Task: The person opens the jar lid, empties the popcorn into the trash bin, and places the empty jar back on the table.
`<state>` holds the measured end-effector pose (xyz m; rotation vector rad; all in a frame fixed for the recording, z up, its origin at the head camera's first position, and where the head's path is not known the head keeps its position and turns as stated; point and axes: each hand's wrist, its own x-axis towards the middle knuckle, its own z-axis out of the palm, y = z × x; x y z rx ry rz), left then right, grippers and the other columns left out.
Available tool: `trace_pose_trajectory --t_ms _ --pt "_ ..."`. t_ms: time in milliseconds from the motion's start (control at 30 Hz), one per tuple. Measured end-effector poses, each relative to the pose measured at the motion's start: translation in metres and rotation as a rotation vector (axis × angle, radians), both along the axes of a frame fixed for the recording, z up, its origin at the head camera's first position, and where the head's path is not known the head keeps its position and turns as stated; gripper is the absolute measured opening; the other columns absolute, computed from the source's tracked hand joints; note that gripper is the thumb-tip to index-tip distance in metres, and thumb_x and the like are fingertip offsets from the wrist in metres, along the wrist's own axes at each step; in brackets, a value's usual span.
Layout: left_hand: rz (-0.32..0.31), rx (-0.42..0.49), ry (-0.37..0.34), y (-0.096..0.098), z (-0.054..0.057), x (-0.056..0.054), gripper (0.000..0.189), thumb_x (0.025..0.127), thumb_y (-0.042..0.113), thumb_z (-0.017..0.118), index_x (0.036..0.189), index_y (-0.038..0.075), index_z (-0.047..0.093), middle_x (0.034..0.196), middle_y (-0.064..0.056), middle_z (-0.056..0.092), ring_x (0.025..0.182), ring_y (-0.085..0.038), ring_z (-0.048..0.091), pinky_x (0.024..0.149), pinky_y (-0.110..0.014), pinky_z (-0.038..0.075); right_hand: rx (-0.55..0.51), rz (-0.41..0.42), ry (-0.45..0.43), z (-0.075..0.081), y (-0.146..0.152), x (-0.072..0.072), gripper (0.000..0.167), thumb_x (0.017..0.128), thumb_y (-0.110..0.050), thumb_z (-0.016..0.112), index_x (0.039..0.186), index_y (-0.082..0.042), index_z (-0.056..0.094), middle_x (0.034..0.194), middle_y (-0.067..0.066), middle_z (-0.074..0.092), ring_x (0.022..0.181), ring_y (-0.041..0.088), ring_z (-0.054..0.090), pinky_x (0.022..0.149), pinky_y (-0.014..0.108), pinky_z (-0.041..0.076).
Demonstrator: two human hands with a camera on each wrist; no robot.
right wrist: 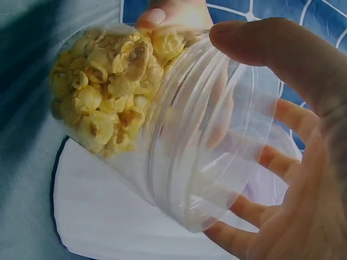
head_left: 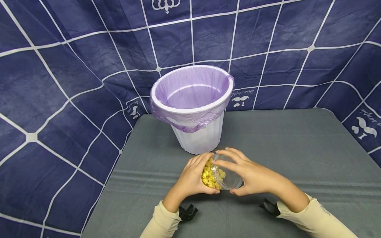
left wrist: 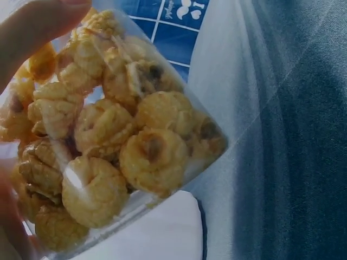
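Note:
A clear plastic jar point(head_left: 210, 176) holding yellow popcorn point(right wrist: 116, 81) lies tilted on its side in my left hand point(head_left: 191, 178), whose fingers and thumb wrap around it. Against its mouth stands a second clear jar point(head_left: 235, 180), gripped by my right hand point(head_left: 253, 175) with the fingers spread around its wall. Ridged rims meet where the two jars join, seen in the right wrist view; whether they touch all round I cannot tell. A few popcorn pieces show near the joint. Close up in the left wrist view, popcorn presses against the left jar's wall.
A white bin point(head_left: 200, 138) with a purple liner bag point(head_left: 190, 120) over its rim stands just beyond the hands. Grey cloth point(head_left: 285, 142) covers the table. A blue curtain point(head_left: 89, 82) with white lines hangs behind and at both sides.

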<state>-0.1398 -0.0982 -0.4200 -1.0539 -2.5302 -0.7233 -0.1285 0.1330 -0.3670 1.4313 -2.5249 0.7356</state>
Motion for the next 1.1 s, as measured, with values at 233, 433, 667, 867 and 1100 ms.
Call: trace_pose_trajectory --t_ms 233,433,667,867,1100 --pt "0.048 0.015 -0.043 -0.007 -0.004 -0.001 0.106 0.047 0.057 0.079 0.132 0.011 0.036 0.128 -0.001 0.045 0.112 -0.016 0.043 0.093 -0.037 0.036 0.004 -0.089 0.019 0.004 0.017 0.000 0.092 0.057 -0.029 0.080 0.137 -0.024 0.036 0.142 0.002 0.025 0.127 0.030 0.022 0.087 0.051 0.039" --pt "0.077 0.019 -0.034 -0.011 -0.005 -0.001 0.106 0.046 0.057 0.079 0.132 0.011 0.037 0.128 -0.002 0.045 0.113 -0.016 0.043 0.093 -0.036 0.036 0.053 -0.252 -0.048 -0.011 0.043 -0.009 0.096 0.058 -0.033 0.081 0.140 -0.026 0.031 0.141 0.003 0.024 0.123 0.034 0.026 0.087 0.055 0.035" --pt "0.093 0.021 -0.026 -0.014 -0.005 -0.001 0.107 0.045 0.056 0.080 0.132 0.010 0.037 0.127 -0.003 0.046 0.113 -0.017 0.043 0.094 -0.036 0.035 0.115 -0.377 -0.163 -0.038 0.068 -0.016 0.099 0.058 -0.035 0.081 0.141 -0.024 0.028 0.138 0.009 0.029 0.119 0.042 0.028 0.086 0.061 0.030" --pt "0.095 0.023 -0.033 -0.014 -0.003 0.000 0.107 0.046 0.057 0.079 0.132 0.010 0.037 0.127 -0.004 0.046 0.115 -0.017 0.042 0.095 -0.036 0.034 0.161 -0.436 -0.255 -0.063 0.080 -0.018 0.096 0.058 -0.040 0.081 0.137 -0.013 0.034 0.134 0.017 0.034 0.114 0.050 0.032 0.084 0.064 0.030" --pt "0.100 0.025 -0.041 -0.013 -0.002 0.002 0.107 0.045 0.056 0.080 0.132 0.010 0.037 0.127 -0.003 0.045 0.115 -0.017 0.042 0.095 -0.036 0.034 0.205 -0.488 -0.330 -0.086 0.089 -0.020 0.095 0.057 -0.047 0.079 0.134 -0.007 0.039 0.133 0.018 0.036 0.113 0.052 0.033 0.082 0.065 0.031"
